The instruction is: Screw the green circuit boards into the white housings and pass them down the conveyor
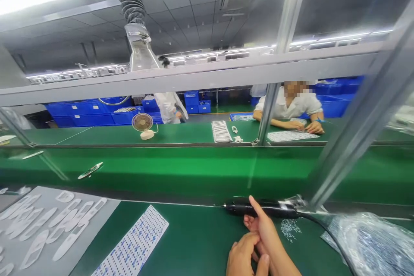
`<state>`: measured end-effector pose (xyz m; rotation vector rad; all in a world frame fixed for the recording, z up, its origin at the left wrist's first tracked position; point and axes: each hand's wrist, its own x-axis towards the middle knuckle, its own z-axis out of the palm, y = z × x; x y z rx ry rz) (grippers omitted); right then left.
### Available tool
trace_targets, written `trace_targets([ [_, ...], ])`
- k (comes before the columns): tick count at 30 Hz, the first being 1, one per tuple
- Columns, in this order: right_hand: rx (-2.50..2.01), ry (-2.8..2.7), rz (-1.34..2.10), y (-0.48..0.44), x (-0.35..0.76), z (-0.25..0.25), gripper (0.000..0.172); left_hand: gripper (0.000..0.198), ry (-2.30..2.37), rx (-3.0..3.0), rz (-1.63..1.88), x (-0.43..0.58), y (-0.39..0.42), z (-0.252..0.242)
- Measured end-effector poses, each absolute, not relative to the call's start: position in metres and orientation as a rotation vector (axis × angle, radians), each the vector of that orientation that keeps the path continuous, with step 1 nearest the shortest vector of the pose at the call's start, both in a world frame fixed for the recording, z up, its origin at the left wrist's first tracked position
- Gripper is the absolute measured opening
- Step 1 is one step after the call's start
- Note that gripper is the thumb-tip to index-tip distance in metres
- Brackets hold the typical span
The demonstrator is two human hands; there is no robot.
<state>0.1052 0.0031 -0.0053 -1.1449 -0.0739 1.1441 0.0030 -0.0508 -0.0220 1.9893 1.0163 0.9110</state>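
Note:
My left hand (246,255) is at the bottom edge, its fingers bent in against my right hand and wrist. What those fingers may hold is hidden. Just beyond it, my right hand (262,225) has its thumb stretched up and its other fingers loosely curled, with nothing visible in them. The thumb overlaps a black electric screwdriver (274,209) lying along the back edge of the bench, tip to the left; I cannot tell if they touch. Small screws (290,227) lie scattered right of my right hand. A white sheet with rows of blue marks (134,241) lies to the left.
Flat white plastic parts (76,220) lie on a grey mat (106,211). A clear plastic bag (371,241) stands right of the screwdriver cable (326,230). A green belt (194,161) carries a slim part (90,170). Beyond are a fan (142,121) and a seated co-worker (297,105).

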Motion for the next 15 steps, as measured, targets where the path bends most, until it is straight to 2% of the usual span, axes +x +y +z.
trace_targets([
  [6,-1.119,-0.092,1.166,-0.003,0.102,0.011,0.060,0.035,1.011,1.992,0.916,0.004,-0.052,-0.025],
  [15,-1.048,-0.148,1.146,-0.008,0.103,0.004,0.060,0.030,1.000,1.982,0.902,0.003,-0.055,-0.011],
])
